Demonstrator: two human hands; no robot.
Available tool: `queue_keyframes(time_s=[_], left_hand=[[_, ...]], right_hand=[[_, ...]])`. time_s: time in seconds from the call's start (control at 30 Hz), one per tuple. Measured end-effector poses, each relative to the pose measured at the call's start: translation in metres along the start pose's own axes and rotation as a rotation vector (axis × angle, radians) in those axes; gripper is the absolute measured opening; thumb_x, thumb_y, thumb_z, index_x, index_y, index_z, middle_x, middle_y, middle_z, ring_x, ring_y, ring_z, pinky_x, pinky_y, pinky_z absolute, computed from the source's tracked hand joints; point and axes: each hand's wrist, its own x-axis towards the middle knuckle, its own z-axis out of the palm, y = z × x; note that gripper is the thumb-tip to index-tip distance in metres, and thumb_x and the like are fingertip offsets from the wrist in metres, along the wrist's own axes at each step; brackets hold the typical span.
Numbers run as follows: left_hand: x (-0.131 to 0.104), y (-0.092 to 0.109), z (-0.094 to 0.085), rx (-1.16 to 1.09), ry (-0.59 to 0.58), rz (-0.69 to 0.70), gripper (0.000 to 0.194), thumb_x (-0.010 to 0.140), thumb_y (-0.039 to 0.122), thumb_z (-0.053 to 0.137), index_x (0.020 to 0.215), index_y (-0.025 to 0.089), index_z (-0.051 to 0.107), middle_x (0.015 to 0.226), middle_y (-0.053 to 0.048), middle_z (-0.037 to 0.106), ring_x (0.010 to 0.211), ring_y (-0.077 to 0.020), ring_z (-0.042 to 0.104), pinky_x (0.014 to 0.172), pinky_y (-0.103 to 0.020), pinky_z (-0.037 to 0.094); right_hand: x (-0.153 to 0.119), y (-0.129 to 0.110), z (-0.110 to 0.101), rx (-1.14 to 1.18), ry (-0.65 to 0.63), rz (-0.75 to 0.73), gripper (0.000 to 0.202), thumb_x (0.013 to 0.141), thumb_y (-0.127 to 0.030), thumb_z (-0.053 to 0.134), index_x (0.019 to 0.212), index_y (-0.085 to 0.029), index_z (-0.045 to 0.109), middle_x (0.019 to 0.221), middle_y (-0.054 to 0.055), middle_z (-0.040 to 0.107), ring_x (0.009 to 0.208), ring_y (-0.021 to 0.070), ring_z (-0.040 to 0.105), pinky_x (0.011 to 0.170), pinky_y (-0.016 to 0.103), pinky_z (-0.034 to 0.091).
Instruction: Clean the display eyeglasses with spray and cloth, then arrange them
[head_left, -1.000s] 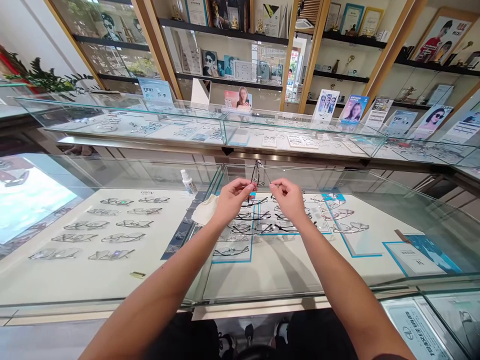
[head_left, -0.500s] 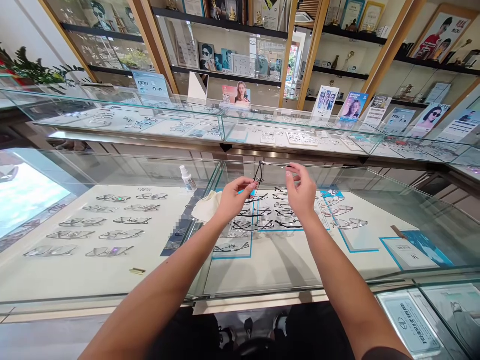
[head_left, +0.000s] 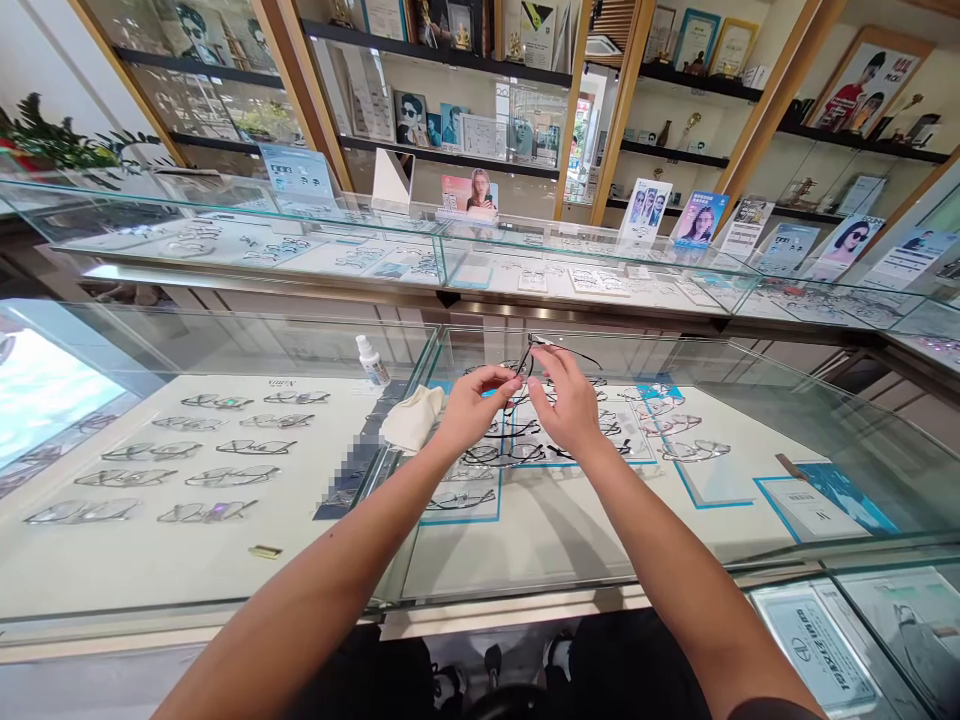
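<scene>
A pair of dark-framed eyeglasses (head_left: 527, 362) is held up over the glass counter. My left hand (head_left: 474, 402) is closed, its thumb and fingertips pinching the eyeglasses. My right hand (head_left: 568, 402) is close on the other side, fingers stretched towards the hinge and thumb apart from them. One temple arm points right, above my right fingers; whether those fingers touch it is hard to tell. Part of the frame is hidden by my hands. Beside my left wrist lies a cream cloth (head_left: 411, 420) on the counter.
A white spray bottle (head_left: 372, 361) stands left of the cloth. Under the glass, rows of eyeglasses (head_left: 241, 475) lie on a pale base, with more below my hands. A small gold-coloured piece (head_left: 265, 551) lies front left. Another glass display case (head_left: 315, 245) runs behind.
My right hand has moved left from the temple arm's tip to beside the hinge. The eyeglasses have turned slightly, while my left hand keeps its pinch. The view has shifted a little.
</scene>
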Motion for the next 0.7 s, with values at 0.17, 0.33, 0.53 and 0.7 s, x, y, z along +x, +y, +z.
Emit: queue_keyframes(time_s=[0.17, 0.33, 0.53, 0.7], left_hand=[[-0.0003, 0.0018, 0.0002, -0.022, -0.025, -0.002, 0.039, 0.082, 0.057, 0.086, 0.093, 0.021, 0.078, 0.095, -0.006, 0.073, 0.085, -0.0193, 0.068, 0.073, -0.033, 0.067], [-0.0012, 0.0039, 0.0015, -0.019, -0.02, -0.018, 0.042, 0.081, 0.06, 0.086, 0.093, 0.021, 0.078, 0.095, -0.006, 0.073, 0.088, -0.0205, 0.069, 0.073, -0.034, 0.067], [-0.0015, 0.0038, 0.0016, -0.024, -0.005, -0.02, 0.042, 0.081, 0.061, 0.086, 0.093, 0.021, 0.078, 0.098, -0.006, 0.074, 0.087, -0.0197, 0.068, 0.075, -0.034, 0.067], [0.001, 0.0049, -0.0021, -0.114, 0.105, -0.075, 0.047, 0.08, 0.064, 0.087, 0.095, 0.02, 0.076, 0.107, -0.009, 0.078, 0.104, -0.0254, 0.074, 0.077, -0.035, 0.069]], right_hand=[[0.001, 0.0039, 0.0016, -0.027, 0.022, -0.045, 0.043, 0.106, -0.029, 0.053, 0.149, -0.023, 0.061, 0.149, 0.015, 0.065, 0.144, 0.0304, 0.06, 0.113, 0.044, 0.056], [0.0002, 0.0027, 0.0035, -0.043, 0.04, -0.025, 0.04, 0.106, -0.03, 0.055, 0.145, -0.025, 0.063, 0.148, 0.016, 0.066, 0.142, 0.0312, 0.062, 0.112, 0.045, 0.056], [0.0005, 0.0025, 0.0056, -0.034, 0.08, -0.003, 0.039, 0.104, -0.026, 0.056, 0.143, -0.022, 0.061, 0.143, 0.016, 0.068, 0.131, 0.0303, 0.067, 0.108, 0.045, 0.058], [0.001, 0.0088, 0.0057, -0.123, 0.158, 0.041, 0.033, 0.099, -0.02, 0.059, 0.13, -0.019, 0.068, 0.15, 0.019, 0.061, 0.133, 0.0332, 0.062, 0.109, 0.05, 0.054]])
